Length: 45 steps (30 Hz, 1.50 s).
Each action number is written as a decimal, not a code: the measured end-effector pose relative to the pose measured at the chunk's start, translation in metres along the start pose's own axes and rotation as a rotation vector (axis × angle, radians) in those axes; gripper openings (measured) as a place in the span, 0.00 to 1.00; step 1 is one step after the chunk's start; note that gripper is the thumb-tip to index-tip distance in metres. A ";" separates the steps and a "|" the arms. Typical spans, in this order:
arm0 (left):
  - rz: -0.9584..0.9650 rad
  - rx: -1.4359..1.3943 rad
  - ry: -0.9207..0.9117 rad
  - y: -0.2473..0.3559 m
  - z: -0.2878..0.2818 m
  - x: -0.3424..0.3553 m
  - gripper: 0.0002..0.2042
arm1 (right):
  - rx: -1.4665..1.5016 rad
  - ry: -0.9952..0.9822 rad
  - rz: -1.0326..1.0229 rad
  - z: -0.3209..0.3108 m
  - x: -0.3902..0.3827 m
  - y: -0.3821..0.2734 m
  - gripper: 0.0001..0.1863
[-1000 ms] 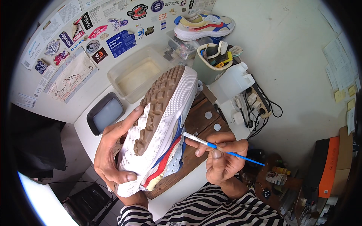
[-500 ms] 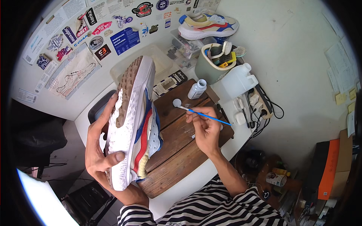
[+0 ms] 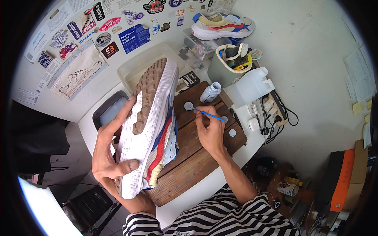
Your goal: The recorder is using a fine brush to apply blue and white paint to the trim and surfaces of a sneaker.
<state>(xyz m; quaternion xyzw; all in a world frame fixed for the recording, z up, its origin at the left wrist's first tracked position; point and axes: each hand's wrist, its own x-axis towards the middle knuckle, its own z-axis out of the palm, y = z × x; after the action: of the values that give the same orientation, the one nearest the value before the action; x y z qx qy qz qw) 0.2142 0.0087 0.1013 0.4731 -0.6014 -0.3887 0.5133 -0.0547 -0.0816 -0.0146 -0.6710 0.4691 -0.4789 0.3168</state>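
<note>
My left hand point(image 3: 112, 157) grips a sneaker point(image 3: 151, 122) stood on end, its sole turned toward the left. White covers the lower part of the sole and the sidewall, while the upper sole tread is brown; red, blue and cream panels show on the upper. Between the closed fingers of my right hand point(image 3: 212, 135) is a thin blue paintbrush point(image 3: 212, 115). Its tip meets a small round cap point(image 3: 188, 106) with something pale in it. Just behind the cap stands an uncapped bottle point(image 3: 211, 92) on the dark wooden board point(image 3: 177, 181).
A matching sneaker point(image 3: 222, 27) rests on clear boxes at the back. A bucket of brushes point(image 3: 222, 70), a white jug point(image 3: 250, 88) and a power strip point(image 3: 275, 106) line the right. Behind the held sneaker are a clear tub point(image 3: 130, 67) and a dark-rimmed tray point(image 3: 103, 118).
My right hand has moved the brush slightly, so its tip now sits at the cap and its handle looks shorter. The sneaker has shifted a little to the right with my left hand.
</note>
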 end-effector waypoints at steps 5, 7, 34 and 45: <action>-0.003 -0.001 -0.001 0.005 0.008 0.003 0.59 | -0.009 0.003 0.018 -0.003 0.001 -0.004 0.07; 0.024 -0.044 0.085 0.003 0.014 0.000 0.58 | 0.005 0.008 0.050 -0.006 -0.002 -0.003 0.08; 0.033 -0.303 -0.024 0.010 0.025 -0.001 0.59 | 0.776 -0.030 -0.307 -0.053 -0.030 -0.088 0.12; 0.101 -0.284 -0.067 0.007 0.023 0.003 0.60 | 0.778 -0.058 -0.307 -0.053 -0.027 -0.086 0.12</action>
<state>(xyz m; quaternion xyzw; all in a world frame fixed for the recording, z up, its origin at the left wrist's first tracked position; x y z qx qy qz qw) 0.1899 0.0074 0.1043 0.3519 -0.5800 -0.4591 0.5736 -0.0792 -0.0244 0.0688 -0.5767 0.1385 -0.6430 0.4845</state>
